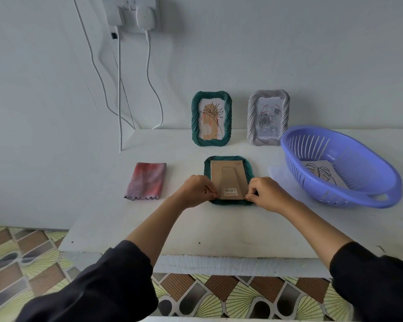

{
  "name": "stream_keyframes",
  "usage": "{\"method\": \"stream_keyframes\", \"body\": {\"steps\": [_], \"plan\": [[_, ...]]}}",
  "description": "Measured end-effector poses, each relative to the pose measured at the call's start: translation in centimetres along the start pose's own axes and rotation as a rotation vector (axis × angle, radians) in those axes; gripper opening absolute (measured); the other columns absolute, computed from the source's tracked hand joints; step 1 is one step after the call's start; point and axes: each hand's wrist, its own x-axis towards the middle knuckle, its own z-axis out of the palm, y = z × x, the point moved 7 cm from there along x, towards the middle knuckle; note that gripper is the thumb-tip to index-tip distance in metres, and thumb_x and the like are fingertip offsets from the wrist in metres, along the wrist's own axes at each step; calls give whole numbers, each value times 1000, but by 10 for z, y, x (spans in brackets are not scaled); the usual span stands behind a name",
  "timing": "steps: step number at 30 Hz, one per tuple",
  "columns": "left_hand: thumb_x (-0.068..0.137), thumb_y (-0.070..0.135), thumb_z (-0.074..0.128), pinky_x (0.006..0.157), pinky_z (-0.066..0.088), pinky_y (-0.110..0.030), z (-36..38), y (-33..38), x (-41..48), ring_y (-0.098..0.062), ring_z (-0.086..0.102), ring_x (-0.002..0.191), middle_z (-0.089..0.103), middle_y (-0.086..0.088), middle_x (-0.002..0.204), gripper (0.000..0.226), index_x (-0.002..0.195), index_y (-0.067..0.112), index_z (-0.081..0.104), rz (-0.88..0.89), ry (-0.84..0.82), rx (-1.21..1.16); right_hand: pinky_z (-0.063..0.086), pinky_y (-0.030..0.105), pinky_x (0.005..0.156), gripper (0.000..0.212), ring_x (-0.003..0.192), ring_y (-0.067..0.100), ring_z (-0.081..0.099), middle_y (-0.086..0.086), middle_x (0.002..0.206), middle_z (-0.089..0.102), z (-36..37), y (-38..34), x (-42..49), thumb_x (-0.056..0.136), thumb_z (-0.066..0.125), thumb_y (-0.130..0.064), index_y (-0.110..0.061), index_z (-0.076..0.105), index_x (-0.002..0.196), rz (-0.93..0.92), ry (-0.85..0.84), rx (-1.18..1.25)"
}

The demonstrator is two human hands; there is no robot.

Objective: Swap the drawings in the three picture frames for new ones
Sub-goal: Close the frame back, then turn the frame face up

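A green frame (228, 160) lies face down on the white table, its brown cardboard back (228, 180) with a stand flap facing up. My left hand (199, 190) pinches the back's lower left edge. My right hand (264, 192) pinches its lower right edge. A second green frame (211, 119) stands upright at the back with a plant drawing in it. Beside it to the right stands a grey frame (268, 117) holding a rose drawing. A loose leaf drawing (320, 174) lies inside the purple basket (342, 194).
A folded red and grey cloth (147, 181) lies left of the face-down frame. White chargers (135, 16) and their cables hang on the wall at the back left. The table's front edge (219, 262) runs near my arms, with patterned floor below.
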Motion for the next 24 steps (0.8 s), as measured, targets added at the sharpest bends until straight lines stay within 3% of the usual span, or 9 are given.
{"method": "stream_keyframes", "body": {"steps": [5,8,13,17,20,24], "plan": [[81,17,69,68,43,-14,1,-3,2,-14,60,81,70,-7,98,16,93,9,75,-27,-9,-19,41,29,67,21,72,20,54,2,77,56,1,3,0,82,65,-13,2,60,69,33,27,13],[79,17,72,74,47,-22,1,-4,4,-11,56,77,70,-7,97,14,90,10,76,-51,6,-19,37,27,66,20,72,20,53,-2,71,52,1,2,0,83,64,-13,0,60,69,19,34,-1],[80,20,70,77,50,-31,2,-2,5,-24,64,84,70,-9,95,15,87,8,77,-69,14,22,42,31,68,21,75,22,56,-2,75,53,0,0,2,84,64,-18,-5,59,68,6,-6,-36],[85,19,64,73,47,-32,-13,-9,10,-28,62,81,69,-14,91,22,81,0,74,-163,224,-54,48,34,70,23,73,21,59,6,80,64,-8,10,15,83,65,-22,-3,65,71,91,-73,131],[88,23,61,71,41,-25,-22,-24,19,-20,57,80,66,-11,97,24,86,4,73,-290,407,-116,41,21,59,19,66,12,56,8,78,67,-20,18,28,84,64,-17,0,71,79,151,16,320],[91,23,56,76,37,-23,-22,-34,46,-21,58,91,62,-10,110,23,104,9,71,-371,417,-124,40,20,77,21,94,20,61,12,103,70,-27,39,55,86,60,-10,-3,69,103,250,202,384]]}}
